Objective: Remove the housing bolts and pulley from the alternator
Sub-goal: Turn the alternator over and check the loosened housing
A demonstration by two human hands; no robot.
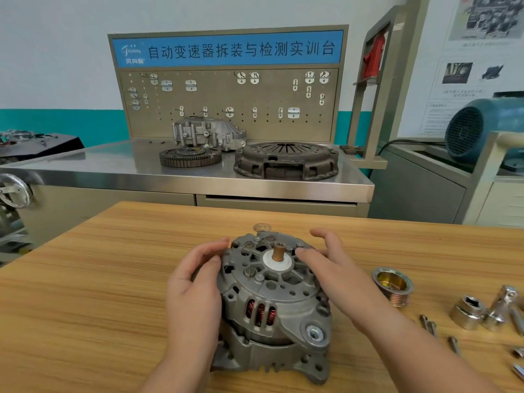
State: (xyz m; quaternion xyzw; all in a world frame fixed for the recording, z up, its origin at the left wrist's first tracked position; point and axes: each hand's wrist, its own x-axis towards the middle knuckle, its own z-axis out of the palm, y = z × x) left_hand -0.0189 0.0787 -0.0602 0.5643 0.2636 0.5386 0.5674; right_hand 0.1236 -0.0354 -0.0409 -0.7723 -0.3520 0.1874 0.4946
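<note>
A grey alternator (272, 304) stands on the wooden table (99, 279), its copper-coloured shaft (279, 251) pointing up through a white ring. Copper windings show through side slots. My left hand (195, 290) grips the housing's left side, fingers curled round its rim. My right hand (331, 268) lies on the upper right of the housing, thumb on top, fingers reaching round the far edge. The grooved pulley (392, 286) lies apart on the table to the right. Several bolts (428, 324) lie further right, near the front.
Chrome sockets (467, 312) and a ratchet adapter (502, 307) lie at the table's right edge. Behind the table stands a steel bench (198, 177) with a clutch cover (286, 160), a toothed ring (190, 156) and a gearbox casing (209, 133). A teal motor (479, 129) sits at right.
</note>
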